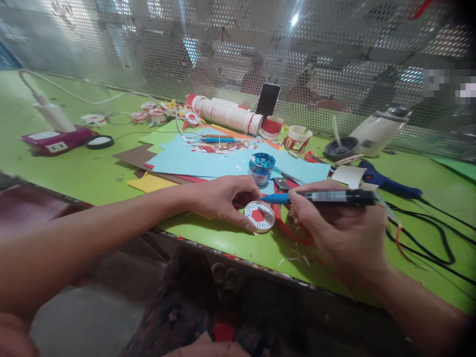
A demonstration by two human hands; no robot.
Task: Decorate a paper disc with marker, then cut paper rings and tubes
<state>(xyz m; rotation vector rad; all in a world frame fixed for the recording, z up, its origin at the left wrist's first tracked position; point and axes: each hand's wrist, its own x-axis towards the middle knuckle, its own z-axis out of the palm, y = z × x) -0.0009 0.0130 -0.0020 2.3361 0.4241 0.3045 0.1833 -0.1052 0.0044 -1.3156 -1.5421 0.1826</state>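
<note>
My left hand (232,201) grips the edge of a small round white paper cup base (257,216) between thumb and fingers, close to the table's front edge. A red hexagon sits in the middle of the base, ringed by blue dots. My right hand (334,228) is closed around a marker (323,198) with a black body. Its blue tip end points left, just above the rim of the base. Behind my left hand stands a blue jar (262,168). Orange-handled scissors (293,233) lie partly hidden by my right hand.
Coloured paper sheets (178,157) with scraps cover the middle. Behind them lie a stack of paper cups (226,113), a phone (268,99) and cut cups (297,138). A blue glue gun (390,183) with black cables and a white bottle (381,130) are right; a purple power strip (59,140) is left.
</note>
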